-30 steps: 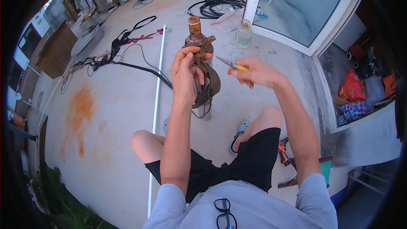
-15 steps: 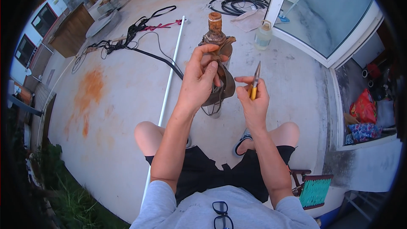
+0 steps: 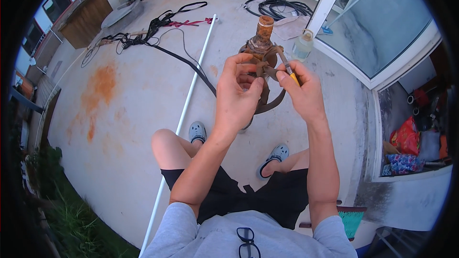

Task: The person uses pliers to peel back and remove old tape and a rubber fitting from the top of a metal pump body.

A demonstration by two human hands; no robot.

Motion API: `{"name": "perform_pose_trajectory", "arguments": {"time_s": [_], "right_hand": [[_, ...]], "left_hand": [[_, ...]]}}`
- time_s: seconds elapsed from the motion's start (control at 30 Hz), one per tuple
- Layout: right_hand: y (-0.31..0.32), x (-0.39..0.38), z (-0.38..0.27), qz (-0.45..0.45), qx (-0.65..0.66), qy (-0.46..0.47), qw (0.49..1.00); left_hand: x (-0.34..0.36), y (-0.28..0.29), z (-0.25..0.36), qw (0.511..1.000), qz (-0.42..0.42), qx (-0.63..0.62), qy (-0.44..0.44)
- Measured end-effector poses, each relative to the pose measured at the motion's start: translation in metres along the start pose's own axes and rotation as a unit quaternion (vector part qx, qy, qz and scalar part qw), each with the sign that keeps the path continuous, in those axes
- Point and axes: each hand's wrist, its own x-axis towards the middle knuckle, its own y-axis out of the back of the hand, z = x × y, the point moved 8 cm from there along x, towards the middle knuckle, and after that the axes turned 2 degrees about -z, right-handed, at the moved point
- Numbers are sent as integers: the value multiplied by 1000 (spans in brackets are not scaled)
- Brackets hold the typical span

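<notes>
A rusty pump-like metal piece with a threaded pipe neck (image 3: 264,28) stands upright in front of me. Dark brown strip (image 3: 276,105), rubber or cloth, is wound around it below the neck and hangs in a loop on the right. My left hand (image 3: 236,91) pinches a knotted part of this strip from the left. From the right, my right hand (image 3: 306,93) grips a yellow-handled pointed metal tool (image 3: 287,65), its tip up against the wrapping. The thumb and fingers of that hand also touch a strip end. My hands hide much of the piece's lower part.
A white pole (image 3: 195,83) lies on the concrete to my left, with tangled black straps (image 3: 155,31) beyond it. Farther off are a coiled black hose (image 3: 275,7) and a clear jug (image 3: 303,45). A glass door (image 3: 377,28) stands at the right, a green-seated stool (image 3: 353,223) near my right side.
My right hand has moved up to the wrapping with the tool, whose tip now leans left against it. The left hand has shifted right along the strip. The view has turned slightly.
</notes>
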Motion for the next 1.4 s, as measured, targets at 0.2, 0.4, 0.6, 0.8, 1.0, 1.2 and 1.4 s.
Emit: {"name": "perform_pose_trajectory", "arguments": {"time_s": [0.2, 0.4, 0.6, 0.8, 1.0, 1.2, 1.4], "right_hand": [[-10, 7, 17, -71, 82, -40, 993], [-13, 2, 36, -49, 86, -26, 995], [-17, -1, 50, -31, 62, -38, 997], [-21, -7, 48, 19, 136, -36, 990], [-15, -6, 27, 41, 31, 62, 997], [-8, -7, 20, 48, 27, -30, 998], [-5, 8, 25, -6, 80, -32, 996]], "left_hand": [[-10, -7, -6, 994, 49, 61, -76], [-9, 5, -11, 991, 66, 100, -60], [-4, 12, -14, 989, 8, 139, -51], [-28, -6, 13, 864, 22, 341, -371], [-31, -13, 18, 865, 3, 345, -364], [-24, -16, 13, 958, 26, 201, -205], [-19, -25, 19, 974, 57, 142, -169]]}}
